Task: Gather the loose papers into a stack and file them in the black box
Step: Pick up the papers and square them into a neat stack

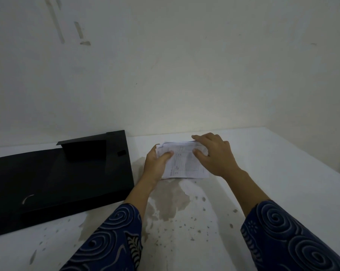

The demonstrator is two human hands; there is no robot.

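Observation:
A small stack of white printed papers (183,163) is held just above the white table, near the back wall. My left hand (157,165) grips its left edge, thumb on top. My right hand (214,153) covers its upper right corner, fingers curled over the far edge and thumb pressing on the top sheet. The black box (53,182) lies open and flat to the left of the papers, its flap (85,150) raised at the back. A narrow gap separates my left hand from the box's right edge.
The white table (272,173) has peeled, stained patches (171,204) in front of the papers. A pale wall (165,75) rises right behind the table. The table's right edge runs diagonally at the far right.

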